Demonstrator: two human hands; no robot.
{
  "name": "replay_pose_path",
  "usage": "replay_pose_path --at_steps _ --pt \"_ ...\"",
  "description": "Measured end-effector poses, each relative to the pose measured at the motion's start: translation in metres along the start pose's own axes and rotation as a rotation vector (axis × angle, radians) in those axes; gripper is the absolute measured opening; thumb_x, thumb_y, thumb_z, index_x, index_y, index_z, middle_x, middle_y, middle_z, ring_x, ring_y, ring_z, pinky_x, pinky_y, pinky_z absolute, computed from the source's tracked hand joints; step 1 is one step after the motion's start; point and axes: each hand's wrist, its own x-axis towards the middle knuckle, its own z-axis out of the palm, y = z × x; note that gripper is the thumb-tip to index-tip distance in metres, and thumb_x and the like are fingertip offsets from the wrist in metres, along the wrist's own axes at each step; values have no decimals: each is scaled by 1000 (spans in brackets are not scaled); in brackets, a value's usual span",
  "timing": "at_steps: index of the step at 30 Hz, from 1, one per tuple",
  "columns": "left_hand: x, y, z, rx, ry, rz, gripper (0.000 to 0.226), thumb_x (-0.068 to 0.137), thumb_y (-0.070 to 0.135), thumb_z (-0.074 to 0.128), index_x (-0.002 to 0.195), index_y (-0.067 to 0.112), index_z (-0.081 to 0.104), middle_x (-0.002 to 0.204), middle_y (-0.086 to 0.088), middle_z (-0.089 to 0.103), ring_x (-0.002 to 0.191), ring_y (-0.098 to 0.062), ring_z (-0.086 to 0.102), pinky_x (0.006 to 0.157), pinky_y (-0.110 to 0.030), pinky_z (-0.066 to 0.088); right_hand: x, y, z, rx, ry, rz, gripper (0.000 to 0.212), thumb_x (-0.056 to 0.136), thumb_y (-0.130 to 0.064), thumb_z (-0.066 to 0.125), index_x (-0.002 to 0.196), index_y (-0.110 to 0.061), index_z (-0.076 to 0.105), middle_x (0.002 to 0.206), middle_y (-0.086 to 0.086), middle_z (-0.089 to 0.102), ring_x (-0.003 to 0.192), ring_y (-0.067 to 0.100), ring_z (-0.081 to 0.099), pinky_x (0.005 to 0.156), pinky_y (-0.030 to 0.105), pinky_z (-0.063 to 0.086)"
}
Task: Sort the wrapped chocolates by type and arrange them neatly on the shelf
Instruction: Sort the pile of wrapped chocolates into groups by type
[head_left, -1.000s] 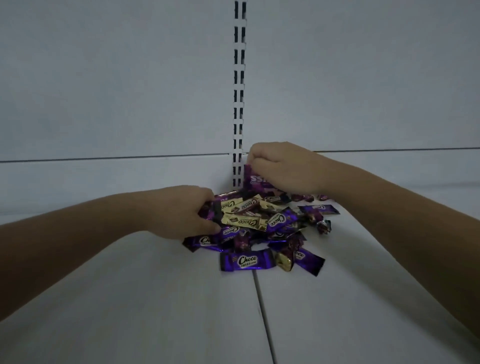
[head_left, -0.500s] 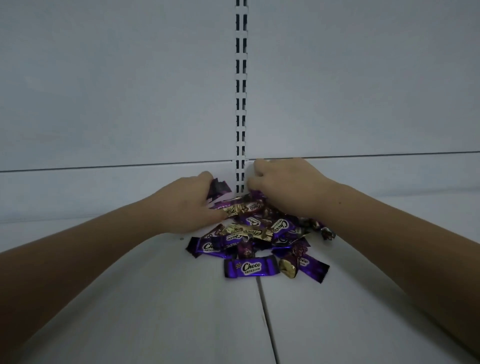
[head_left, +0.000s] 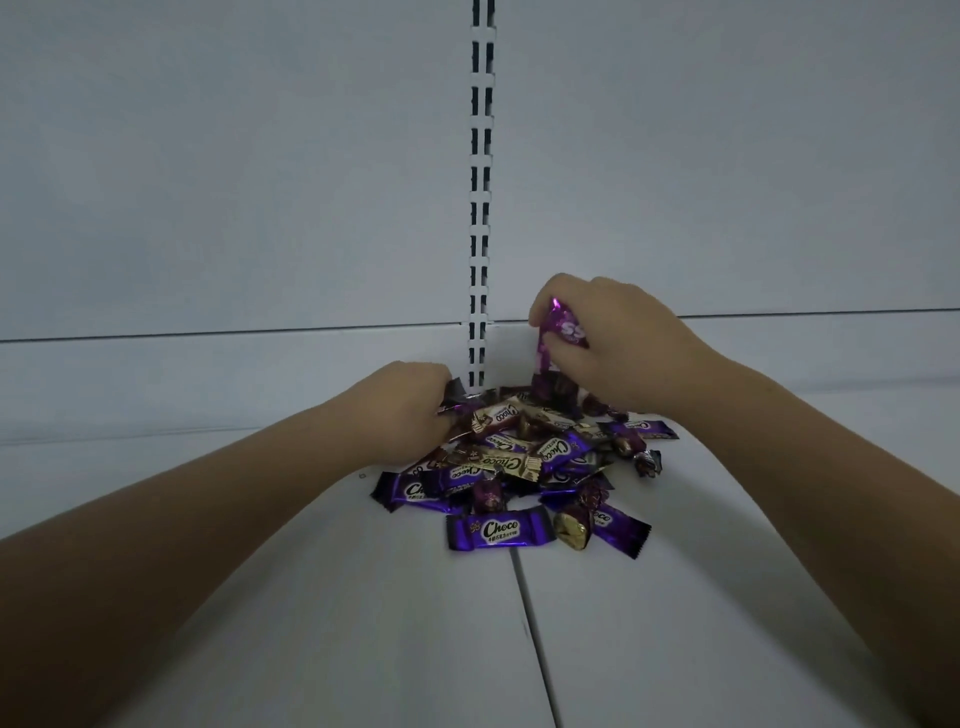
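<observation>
Sorting barely begun: right hand (head_left: 618, 345) grips a magenta-wrapped chocolate (head_left: 565, 332), left hand (head_left: 410, 410) a dark wrapper (head_left: 456, 392), the heap (head_left: 519, 467) on the shelf (head_left: 311, 623) unsorted.

Back wall (head_left: 234, 156) plain, pale grey-white, flat. Thin white strip (head_left: 481, 182) runs straight up middle of wall, two rows of small dark slots in it. Long dark line (head_left: 208, 335) goes across wall, low down. White shelf (head_left: 363, 649) below, smooth. Thin crack (head_left: 535, 639) splits shelf into two boards. Light dim, bluish.
</observation>
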Motion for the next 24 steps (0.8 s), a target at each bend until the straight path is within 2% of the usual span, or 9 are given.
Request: replay_pose_path --at_steps 2,4,6,8,11,13,16,21,24 --pt "-2 0 -1 -23 -71 -30 23 95 36 48 98 14 54 83 -1 54 77 -18 51 62 -27 36 -2 -3 -5 168 -26 96 17 90 -19 49 105 -22 57 85 -6 58 74 14 54 65 28 44" --pt "-4 0 -3 -82 -114 -56 29 95 37 47 97 10 56 76 0 52 71 -16 49 56 -26 35 -5 -6 -8 259 -49 159 15 90 -20 48 99 -16 59 81 -4 61 67 12 55 59 27 43" --pt "-6 1 -6 -145 -144 -75 33 95 36 48 102 5 58 82 -5 56 72 -17 50 57 -26 36 -6 -8 -8 284 -81 184 18 88 -25 52 96 -9 58 85 6 63 72 20 59 64 35 48" --pt "-7 3 -9 -198 -178 -88 30 95 30 49 106 3 58 93 -11 60 78 -19 51 60 -26 37 -9 -12 -6 257 -160 179 21 86 -28 58 94 -9 58 86 7 61 79 23 61 71 39 52" --pt "-8 9 -12 -241 -255 -103 18 94 22 48 91 6 57 87 -10 56 75 -19 50 61 -27 37 -10 -19 -2 204 -315 128 20 83 -25 61 96 -10 59 91 7 61 84 25 61 74 38 51" --pt "-8 11 -13 -289 -270 -121 12 92 16 49 83 9 52 82 -10 53 72 -20 48 62 -28 36 -9 -24 1 184 -401 107 22 81 -23 63 94 -6 59 88 8 61 80 25 60 67 36 49" --pt "-8 12 -22 -356 -246 -138 6 88 10 53 83 10 49 79 -12 48 70 -21 45 61 -28 33 -6 -32 1 169 -478 84 19 80 -21 66 77 -8 52 70 3 51 60 17 49 52 27 37" --pt "-11 16 -35 -299 -257 -160 17 90 10 53 82 12 39 75 -10 37 63 -20 31 54 -28 23 14 -28 5 75 -469 102 23 80 -17 64 71 -11 44 68 3 43 57 18 41 52 26 33" --pt "-12 15 -34 -293 -204 -158 15 91 15 55 88 10 42 82 -11 43 67 -21 37 55 -28 26 23 -17 9 139 -436 116 21 81 -12 59 66 -8 46 64 5 42 54 19 38 52 27 32"
